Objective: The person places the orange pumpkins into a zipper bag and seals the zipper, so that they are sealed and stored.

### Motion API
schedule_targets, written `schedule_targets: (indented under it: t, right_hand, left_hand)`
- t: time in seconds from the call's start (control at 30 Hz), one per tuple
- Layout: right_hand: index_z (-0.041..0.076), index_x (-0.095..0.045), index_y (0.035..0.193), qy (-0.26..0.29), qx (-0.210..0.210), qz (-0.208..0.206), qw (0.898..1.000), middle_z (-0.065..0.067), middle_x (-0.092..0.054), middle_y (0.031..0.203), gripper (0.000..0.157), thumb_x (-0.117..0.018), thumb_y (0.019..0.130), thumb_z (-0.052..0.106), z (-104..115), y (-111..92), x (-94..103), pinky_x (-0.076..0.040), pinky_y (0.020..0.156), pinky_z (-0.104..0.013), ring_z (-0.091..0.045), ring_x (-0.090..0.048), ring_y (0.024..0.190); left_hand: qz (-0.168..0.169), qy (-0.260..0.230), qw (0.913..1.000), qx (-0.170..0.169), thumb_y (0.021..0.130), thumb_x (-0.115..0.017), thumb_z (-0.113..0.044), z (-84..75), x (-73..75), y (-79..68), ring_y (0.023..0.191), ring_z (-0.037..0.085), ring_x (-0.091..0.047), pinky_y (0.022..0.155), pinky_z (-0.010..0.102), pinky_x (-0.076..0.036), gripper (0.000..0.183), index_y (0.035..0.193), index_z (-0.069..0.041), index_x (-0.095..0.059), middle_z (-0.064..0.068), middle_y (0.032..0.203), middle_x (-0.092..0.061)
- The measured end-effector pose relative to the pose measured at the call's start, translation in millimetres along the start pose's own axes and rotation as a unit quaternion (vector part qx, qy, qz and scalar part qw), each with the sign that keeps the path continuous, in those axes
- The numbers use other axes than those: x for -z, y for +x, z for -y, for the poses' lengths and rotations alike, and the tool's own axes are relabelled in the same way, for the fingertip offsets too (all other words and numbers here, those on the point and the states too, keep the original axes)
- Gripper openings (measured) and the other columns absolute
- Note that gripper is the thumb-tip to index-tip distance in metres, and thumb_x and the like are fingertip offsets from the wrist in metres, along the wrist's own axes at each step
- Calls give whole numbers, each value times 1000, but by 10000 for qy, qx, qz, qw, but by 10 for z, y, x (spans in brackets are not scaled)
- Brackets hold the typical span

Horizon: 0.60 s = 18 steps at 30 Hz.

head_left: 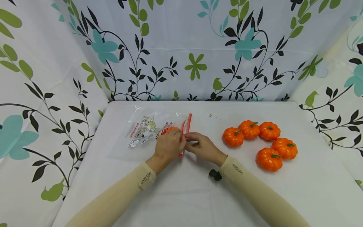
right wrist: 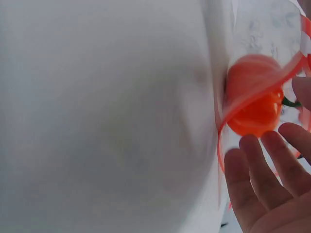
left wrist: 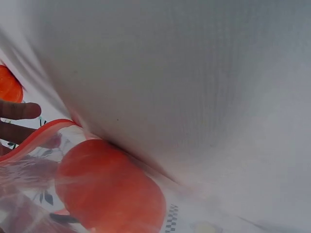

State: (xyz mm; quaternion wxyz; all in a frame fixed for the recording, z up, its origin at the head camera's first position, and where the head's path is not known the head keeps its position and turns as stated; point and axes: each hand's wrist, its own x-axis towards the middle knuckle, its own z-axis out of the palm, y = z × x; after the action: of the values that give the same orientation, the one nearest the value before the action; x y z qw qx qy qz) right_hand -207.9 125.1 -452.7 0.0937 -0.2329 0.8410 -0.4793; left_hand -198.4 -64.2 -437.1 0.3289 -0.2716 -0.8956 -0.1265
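Note:
A clear zip bag (head_left: 144,126) with cartoon prints lies on the table, its red-edged mouth (head_left: 189,121) facing right. Just inside that mouth is a small orange pumpkin (right wrist: 255,97), its green stem pointing toward the opening. My left hand (head_left: 169,145) grips the bag near its mouth with curled fingers; most of it is out of the left wrist view. At the opening, my right hand (head_left: 202,146) has its fingers loosely extended next to the pumpkin. Through the bag's film, the pumpkin (left wrist: 112,189) also shows in the left wrist view.
Several more orange pumpkins (head_left: 270,131) with green stems sit in a cluster at the right of the white table (head_left: 193,201). Beside the right sleeve is a small black object (head_left: 215,175). Leaf-patterned curtains (head_left: 181,50) surround the table's back and sides.

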Motion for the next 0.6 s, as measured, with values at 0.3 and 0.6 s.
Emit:
schedule_targets:
  t: [0.3, 0.6]
  right_hand:
    - [16, -35, 158, -2302, -16, -935, 9687, -7, -28, 162, 102, -90, 75, 37, 4, -195, 417, -41, 108, -57, -36, -41, 140]
    - [22, 4, 163, -3443, -351, -1072, 9321, -11, 10, 169, 154, -97, 52, 55, -28, -284, 844, -20, 118, -62, -44, -10, 151]
  left_hand:
    - [129, 8, 9999, 32, 81, -80, -14, 13, -1, -1, 71, 18, -72, 58, 30, -60, 14, 80, -2, -73, 7, 85, -74]
    - [115, -139, 9998, 23, 82, -78, -12, 5, 0, -7, 70, 19, -72, 59, 31, -60, 11, 80, -2, -73, 8, 83, -74]
